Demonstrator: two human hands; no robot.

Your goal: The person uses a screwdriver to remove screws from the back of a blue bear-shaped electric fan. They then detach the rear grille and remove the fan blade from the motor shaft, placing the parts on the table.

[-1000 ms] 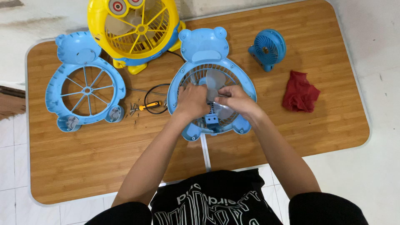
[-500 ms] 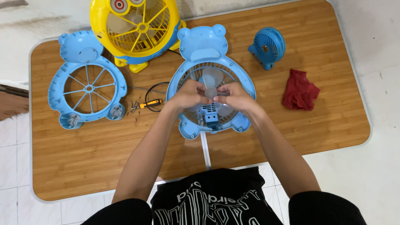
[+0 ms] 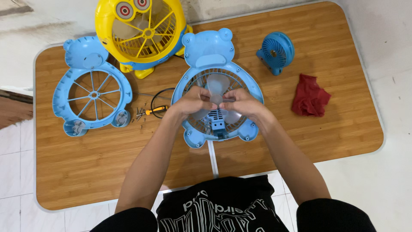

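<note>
Bear-shaped blue fan body (image 3: 209, 47) lies flat on its back in the middle of a wooden surface (image 3: 86, 167), its pale translucent blades (image 3: 216, 83) exposed inside the round rear grille. Both of the person's hands meet over the centre of the blades. Left hand (image 3: 194, 101) has its grip pinched together on the blade hub, and right hand (image 3: 241, 102) is closed on the same spot, fingertips of the two hands touching. To the left lies the removed blue front cover (image 3: 91, 88) with its spoked ring. Between cover and fan body sit a small orange-handled screwdriver (image 3: 155, 110), a few loose screws (image 3: 140, 114) and a loop of black cable (image 3: 159, 95). A yellow fan (image 3: 139, 30) stands at the far edge. A small blue round fan (image 3: 275, 51) and a crumpled red cloth (image 3: 310, 96) lie to the right, well apart from the hands.
</note>
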